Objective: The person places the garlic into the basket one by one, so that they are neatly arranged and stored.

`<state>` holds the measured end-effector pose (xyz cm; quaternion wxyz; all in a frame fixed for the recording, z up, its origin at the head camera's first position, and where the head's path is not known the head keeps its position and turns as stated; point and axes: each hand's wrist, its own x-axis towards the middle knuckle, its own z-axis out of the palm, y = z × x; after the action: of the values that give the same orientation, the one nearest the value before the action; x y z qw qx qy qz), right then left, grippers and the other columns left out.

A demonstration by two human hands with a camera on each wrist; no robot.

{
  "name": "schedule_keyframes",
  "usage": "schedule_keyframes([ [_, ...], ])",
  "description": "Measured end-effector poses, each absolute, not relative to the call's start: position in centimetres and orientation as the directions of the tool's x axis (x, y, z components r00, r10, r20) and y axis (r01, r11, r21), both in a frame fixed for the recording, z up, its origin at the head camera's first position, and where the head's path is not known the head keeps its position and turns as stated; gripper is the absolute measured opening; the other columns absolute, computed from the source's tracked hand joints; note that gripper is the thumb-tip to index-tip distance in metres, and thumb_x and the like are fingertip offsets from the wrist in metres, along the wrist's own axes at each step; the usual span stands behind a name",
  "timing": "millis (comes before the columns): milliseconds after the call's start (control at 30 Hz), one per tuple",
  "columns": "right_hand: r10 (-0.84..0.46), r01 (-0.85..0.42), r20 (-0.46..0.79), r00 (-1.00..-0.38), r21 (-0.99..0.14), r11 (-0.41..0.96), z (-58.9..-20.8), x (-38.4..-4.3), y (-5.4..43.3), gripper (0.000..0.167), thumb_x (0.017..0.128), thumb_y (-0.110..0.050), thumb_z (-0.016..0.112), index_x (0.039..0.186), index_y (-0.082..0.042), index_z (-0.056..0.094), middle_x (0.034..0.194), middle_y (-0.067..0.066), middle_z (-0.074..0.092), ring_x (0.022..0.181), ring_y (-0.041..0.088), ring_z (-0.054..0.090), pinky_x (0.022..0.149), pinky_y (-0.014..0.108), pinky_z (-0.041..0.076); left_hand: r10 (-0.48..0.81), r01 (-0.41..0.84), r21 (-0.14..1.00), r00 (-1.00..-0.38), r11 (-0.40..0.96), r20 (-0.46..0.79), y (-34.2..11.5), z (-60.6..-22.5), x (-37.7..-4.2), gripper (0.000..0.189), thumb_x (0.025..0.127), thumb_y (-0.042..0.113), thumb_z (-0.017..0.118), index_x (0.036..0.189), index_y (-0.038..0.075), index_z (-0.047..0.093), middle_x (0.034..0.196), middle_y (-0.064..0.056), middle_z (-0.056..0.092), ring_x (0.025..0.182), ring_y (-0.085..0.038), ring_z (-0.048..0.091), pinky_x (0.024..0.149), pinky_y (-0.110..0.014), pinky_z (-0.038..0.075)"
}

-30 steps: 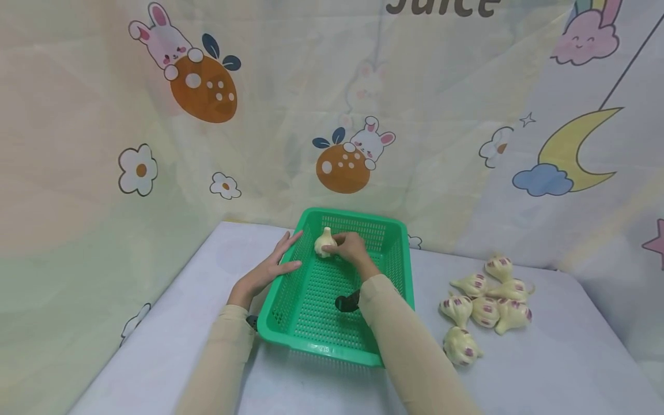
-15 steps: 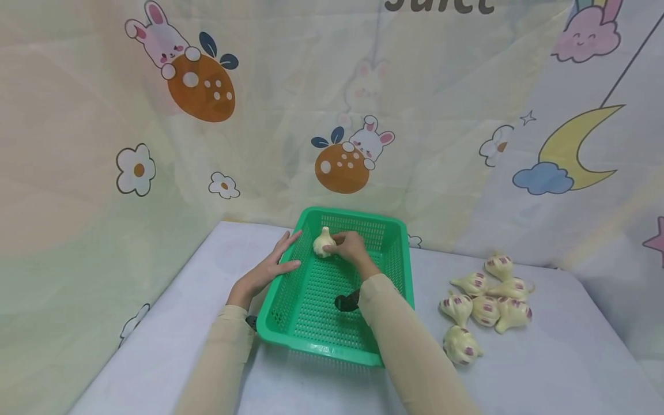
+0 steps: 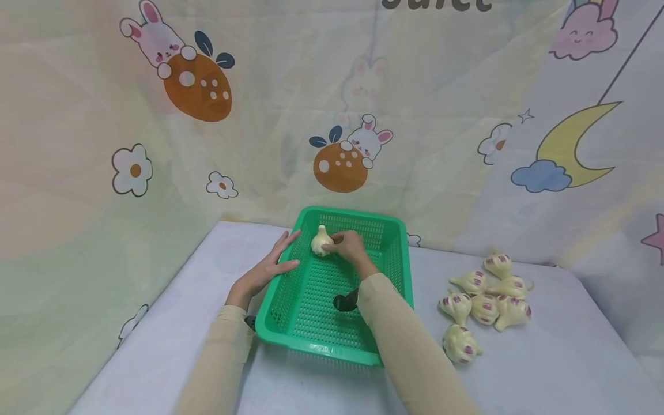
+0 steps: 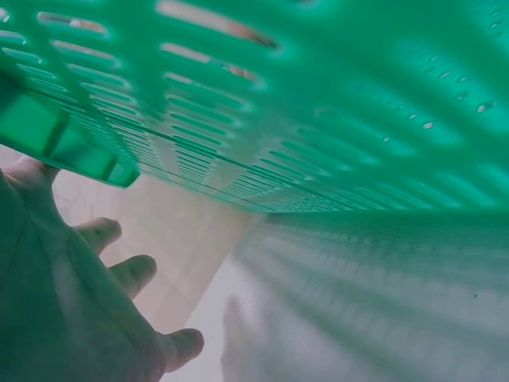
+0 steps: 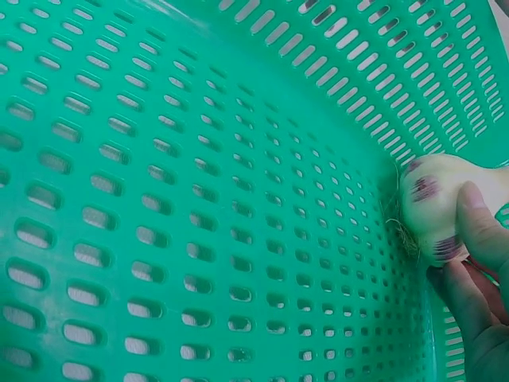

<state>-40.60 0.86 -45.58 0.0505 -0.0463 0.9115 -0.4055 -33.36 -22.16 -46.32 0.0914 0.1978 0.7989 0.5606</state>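
Note:
A green plastic basket (image 3: 332,355) with slotted walls stands in the middle of the table. Inside it, near the far left corner, my right hand (image 3: 350,248) pinches a garlic bulb (image 3: 321,242) between thumb and fingers, its stem pointing up. The right wrist view shows the bulb's (image 5: 437,199) purple patches and root hairs close to the basket's floor and wall. My left hand (image 3: 264,274) lies along the left rim with its fingers straight and spread. Seen from the left wrist, that hand (image 4: 71,294) is just outside the slotted wall, thumb at the rim.
Several more garlic bulbs (image 3: 485,310) lie in a loose group on the white table (image 3: 565,357), right of the basket. A printed cloth (image 3: 270,115) hangs right behind the table and along its left. A dark wrist camera (image 3: 346,301) shows below my right wrist.
The garlic bulb has shifted very slightly left inside the basket, still pinched in my right hand. My left hand stays at the rim. The head view has drifted a little.

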Motion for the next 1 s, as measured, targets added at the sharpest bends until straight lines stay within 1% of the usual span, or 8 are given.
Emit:
schedule_keyframes([
  [367,-0.123,-0.036,-0.055,-0.991,-0.769,0.638,-45.5,-40.7,0.58,0.044,0.081,-0.036,0.075,0.116,-0.009,0.07,0.114,0.01,0.068,0.11,0.028,0.06,0.089,0.04,0.05,0.43,0.233,0.927,-0.898,0.293,0.09,-22.28,-45.83,-33.32,0.069,0.094,0.035,0.054,0.151,0.041,0.015,0.16,0.002,-0.014,0.146,-0.03,-0.014,0.107,-0.07,0.004],
  [600,-0.137,-0.048,-0.052,-0.989,-0.77,0.636,-45.23,-40.35,0.63,0.044,0.081,-0.035,0.075,0.115,-0.008,0.07,0.114,0.011,0.069,0.109,0.028,0.061,0.089,0.041,0.05,0.426,0.226,0.929,-0.901,0.293,0.085,-22.31,-46.02,-33.27,0.069,0.094,0.031,0.053,0.15,0.043,0.015,0.159,0.005,-0.014,0.146,-0.028,-0.015,0.108,-0.07,0.003],
  [833,-0.154,-0.047,-0.062,-0.986,-0.785,0.617,-45.31,-40.51,0.7,0.045,0.083,-0.035,0.073,0.117,-0.006,0.068,0.116,0.013,0.067,0.109,0.029,0.06,0.089,0.041,0.05,0.426,0.243,0.923,-0.899,0.298,0.1,-22.29,-46.16,-33.29,0.069,0.095,0.029,0.052,0.152,0.038,0.014,0.16,-0.002,-0.015,0.146,-0.032,-0.015,0.106,-0.072,0.003],
  [1000,-0.147,-0.046,-0.06,-0.987,-0.777,0.628,-45.37,-40.48,1.01,0.043,0.084,-0.035,0.072,0.116,-0.005,0.069,0.116,0.013,0.067,0.109,0.029,0.06,0.089,0.042,0.05,0.422,0.227,0.923,-0.903,0.312,0.08,-21.9,-46.23,-33.35,0.068,0.096,0.026,0.051,0.151,0.042,0.014,0.16,-0.002,-0.014,0.146,-0.031,-0.014,0.107,-0.07,0.004],
])
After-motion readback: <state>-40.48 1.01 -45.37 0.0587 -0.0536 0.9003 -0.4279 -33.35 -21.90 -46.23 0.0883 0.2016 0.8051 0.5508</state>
